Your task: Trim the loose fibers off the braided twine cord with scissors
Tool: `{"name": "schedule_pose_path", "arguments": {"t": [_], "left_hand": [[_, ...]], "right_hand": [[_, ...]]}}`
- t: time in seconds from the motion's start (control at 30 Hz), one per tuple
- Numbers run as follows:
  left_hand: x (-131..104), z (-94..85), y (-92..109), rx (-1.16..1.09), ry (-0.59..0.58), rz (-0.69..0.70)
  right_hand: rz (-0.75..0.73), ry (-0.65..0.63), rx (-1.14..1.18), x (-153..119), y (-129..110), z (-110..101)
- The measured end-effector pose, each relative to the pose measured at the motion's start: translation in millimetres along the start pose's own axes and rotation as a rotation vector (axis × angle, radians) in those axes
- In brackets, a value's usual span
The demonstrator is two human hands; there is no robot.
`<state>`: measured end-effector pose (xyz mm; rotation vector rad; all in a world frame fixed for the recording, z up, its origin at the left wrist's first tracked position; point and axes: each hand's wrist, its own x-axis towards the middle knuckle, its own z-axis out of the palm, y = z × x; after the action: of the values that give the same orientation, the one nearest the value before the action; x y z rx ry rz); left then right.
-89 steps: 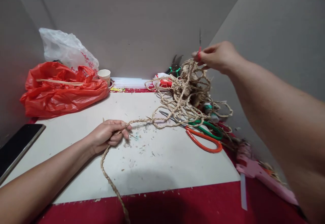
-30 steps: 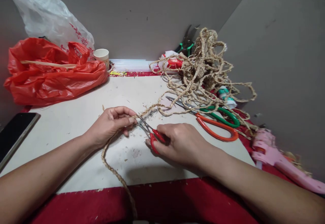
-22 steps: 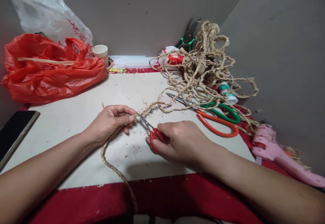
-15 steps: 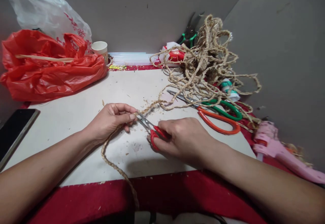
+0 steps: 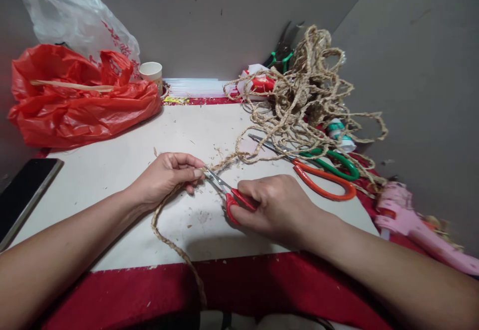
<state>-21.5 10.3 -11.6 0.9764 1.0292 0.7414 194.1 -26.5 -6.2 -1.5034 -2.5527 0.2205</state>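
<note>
Between its thumb and fingers my left hand [image 5: 172, 176] pinches a tan braided rope [image 5: 168, 243]. One length of the rope hangs from that hand over the front edge of the board; the other runs right toward a tangled heap of the same rope [image 5: 299, 95]. My right hand [image 5: 275, 200] is closed around the red handles of small scissors [image 5: 220, 184]. Their blade tips meet the rope right beside my left fingertips, where my fingers partly hide the contact. Larger shears with one green and one orange handle [image 5: 325, 183] lie to the right of my right hand.
Scraps litter the white board [image 5: 130, 240] on a red cloth [image 5: 262, 285]. A phone [image 5: 28, 195] lies at left, behind it a red plastic bag [image 5: 86, 115] and a paper cup [image 5: 151, 72]. A pink glue gun [image 5: 411, 215] rests at right; pruning shears [image 5: 282, 53] lean against the back wall.
The scissors' handles and my right hand have shifted slightly right, while the blade tips stay at the rope. My left hand keeps its pinch. The whole view has moved a little.
</note>
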Motion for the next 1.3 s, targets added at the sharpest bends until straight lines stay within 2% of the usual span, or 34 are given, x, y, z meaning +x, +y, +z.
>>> {"name": "schedule_pose_path", "arguments": {"t": [0.2,0.33,0.43,0.53,0.63,0.73,0.8,0.93,1.13,1.3], "left_hand": [[0,0.0,2,-0.04,-0.002,-0.021],[0,-1.6,6,-0.101,-0.034,-0.044],[0,-4.6,8,-0.118,-0.079,-0.089],[0,-7.9,7,-0.074,-0.12,-0.112],[0,-9.7,4,-0.03,-0.142,-0.106],[-1,-9.1,3,-0.011,-0.14,-0.056],[-2,-7.3,4,0.003,-0.137,-0.01],[-4,-2.4,4,-0.011,-0.122,0.014],[-6,0.7,2,-0.041,-0.101,0.065],[-9,2.2,3,-0.041,-0.082,0.07]], "right_hand": [[-0.027,0.059,0.048,-2,2,3],[0.02,0.144,0.152,0,3,3],[0.076,0.151,0.292,1,3,1],[0.185,0.031,0.644,1,0,-2],[0.284,-0.231,1.093,0,-4,-3],[0.279,-0.498,1.292,0,-6,1],[0.26,-0.603,1.363,-1,-8,4],[0.303,-0.661,1.565,-2,-13,12],[0.333,-0.619,1.741,-3,-17,16],[0.36,-0.645,1.89,-5,-16,21]]}}
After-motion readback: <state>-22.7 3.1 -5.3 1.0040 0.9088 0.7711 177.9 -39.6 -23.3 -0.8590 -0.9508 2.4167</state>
